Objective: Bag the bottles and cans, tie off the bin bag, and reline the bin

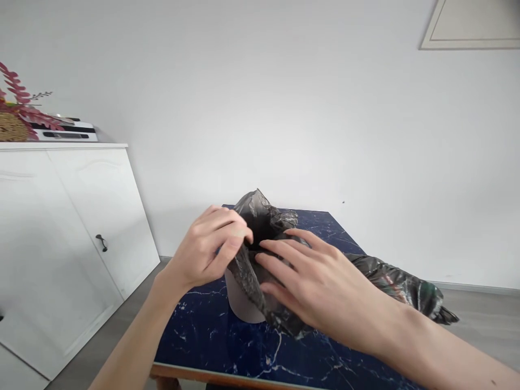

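A thin black plastic bag (pixel 249 279) hangs over the rim of a light grey bin (pixel 239 300), with its mouth gaping upward. My left hand (pixel 213 241) pinches the bag's edge at the left side of the rim. Over the right side of the opening, my right hand (pixel 300 265) has its fingers spread and resting on the plastic. Most of the bin is hidden by the bag and my right hand. Behind my right forearm lies a filled or bunched dark plastic bag (pixel 406 284) with something coloured showing through.
The bin stands on a dark blue marble-patterned table (pixel 215 341) with a wooden edge, set near a white wall (pixel 252 97). To the left is a white cabinet (pixel 97 200) carrying a woven basket (pixel 12 127) with pink leaves and a white device (pixel 67 132).
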Available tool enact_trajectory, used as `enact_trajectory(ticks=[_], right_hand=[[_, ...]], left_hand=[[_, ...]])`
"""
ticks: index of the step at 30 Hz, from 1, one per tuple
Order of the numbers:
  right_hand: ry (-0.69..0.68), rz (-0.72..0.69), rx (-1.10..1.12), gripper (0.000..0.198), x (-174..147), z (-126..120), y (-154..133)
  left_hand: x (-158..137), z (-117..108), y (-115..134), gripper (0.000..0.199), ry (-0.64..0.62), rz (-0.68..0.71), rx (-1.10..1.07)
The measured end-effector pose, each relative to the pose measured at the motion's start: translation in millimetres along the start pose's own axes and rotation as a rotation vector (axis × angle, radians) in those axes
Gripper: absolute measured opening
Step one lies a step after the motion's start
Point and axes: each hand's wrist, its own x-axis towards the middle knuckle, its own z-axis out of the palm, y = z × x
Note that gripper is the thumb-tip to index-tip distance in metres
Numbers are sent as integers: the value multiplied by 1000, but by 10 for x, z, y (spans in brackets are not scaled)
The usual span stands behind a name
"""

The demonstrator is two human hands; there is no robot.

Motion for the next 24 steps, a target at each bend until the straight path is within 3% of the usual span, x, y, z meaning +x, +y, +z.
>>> enact_trajectory(ticks=[8, 13, 15, 18, 20, 22, 24], right_hand=[[132, 240, -79, 28, -382, 273, -46], [24, 478, 66, 30, -607, 565, -8], [-49, 607, 161, 32, -651, 627, 90], [-30, 756, 238, 31, -644, 606, 215], [78, 811, 221, 33, -587, 541, 244], [186, 819, 156, 44, -497, 486, 251], [227, 800, 86, 56, -392, 479, 284]], left_hand=[[-616, -72, -261, 51, -79, -275, 152], [-822, 4, -411, 60, -163, -495, 82], [-827, 56, -444, 49, -89, -601, 128], [-766, 109, -472, 22, 232, -627, 267], [-693, 104, -486, 38, 376, -620, 239], [-602, 76, -504, 49, 283, -657, 105], [-502, 58, -540, 40, 119, -698, -16]])
